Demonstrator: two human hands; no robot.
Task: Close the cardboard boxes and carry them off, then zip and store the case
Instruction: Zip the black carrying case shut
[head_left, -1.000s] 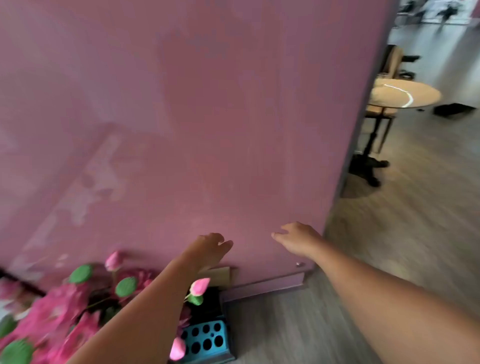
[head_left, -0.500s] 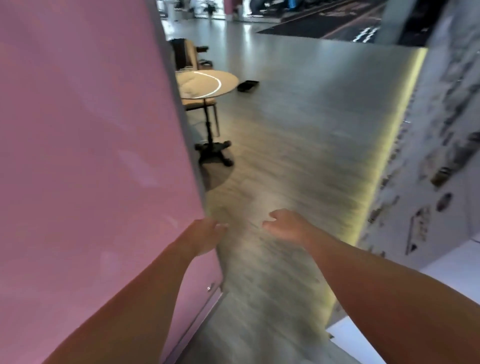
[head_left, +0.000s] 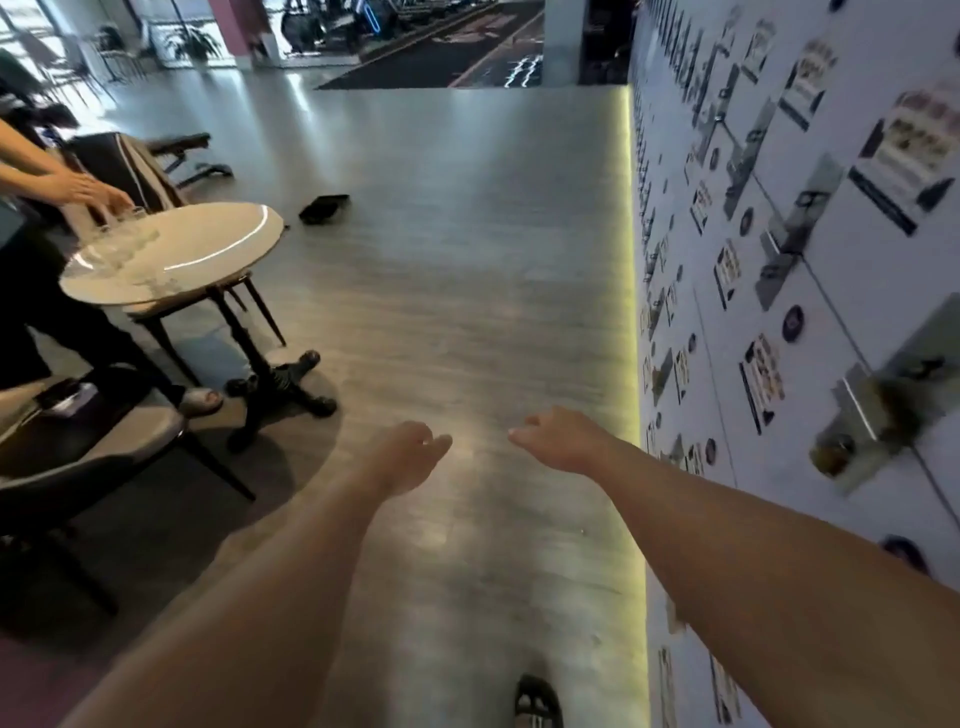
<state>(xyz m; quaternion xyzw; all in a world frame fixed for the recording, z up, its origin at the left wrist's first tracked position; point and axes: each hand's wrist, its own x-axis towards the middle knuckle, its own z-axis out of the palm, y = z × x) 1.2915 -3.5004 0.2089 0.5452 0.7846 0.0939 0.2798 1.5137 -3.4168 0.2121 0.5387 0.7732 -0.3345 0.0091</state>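
A round table (head_left: 208, 244) stands at the left on a grey wood floor (head_left: 467, 291), with glasses (head_left: 119, 234) near its far edge. Another person's hand (head_left: 85, 189) rests over them. A chair (head_left: 78, 447) sits in front. Stickers cover the wall (head_left: 810, 270) on the right, with a lit strip along its base.

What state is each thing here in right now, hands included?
Left hand: empty, fingers loosely curled, held out over the floor.
Right hand: empty, open, held out.
Round table: upright, glasses on it.
Glasses: upright, another person's hand on them.
Chair: upright, unoccupied.
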